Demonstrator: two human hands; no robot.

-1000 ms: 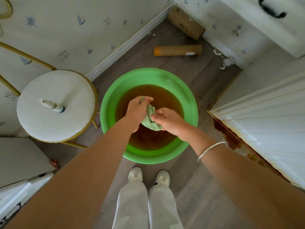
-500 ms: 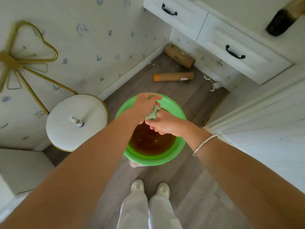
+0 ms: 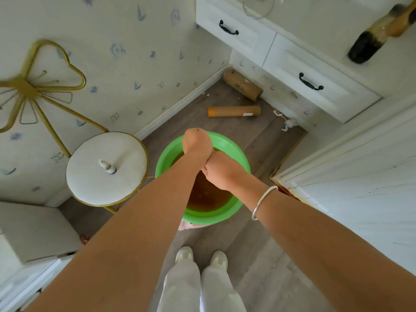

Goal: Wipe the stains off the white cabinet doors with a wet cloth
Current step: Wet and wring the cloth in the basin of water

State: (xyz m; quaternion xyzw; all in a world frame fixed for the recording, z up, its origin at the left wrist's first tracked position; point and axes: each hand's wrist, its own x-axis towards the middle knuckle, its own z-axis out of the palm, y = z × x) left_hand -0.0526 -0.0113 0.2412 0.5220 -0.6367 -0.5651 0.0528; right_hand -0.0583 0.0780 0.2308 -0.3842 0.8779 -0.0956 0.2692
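My left hand [image 3: 197, 143] and my right hand [image 3: 221, 172] are clenched tight against each other above a green basin [image 3: 234, 212] of brown water [image 3: 207, 194] on the floor. The green cloth they held a moment ago is hidden inside the two fists. At the right stands the white cabinet door [image 3: 360, 176], its lower corner marked with brown stains [image 3: 290, 192]. A silver bangle sits on my right wrist.
A round white stool with a gold frame [image 3: 90, 176] stands left of the basin, with a small bottle [image 3: 107, 167] on it. Two cardboard tubes [image 3: 234, 111] lie by the far wall. White drawers [image 3: 310, 95] are at the back right. My feet [image 3: 200, 257] are just behind the basin.
Both hands have risen out of the water and closed together. The green cloth, visible between them before, is now covered by the fists. The view has tilted up.
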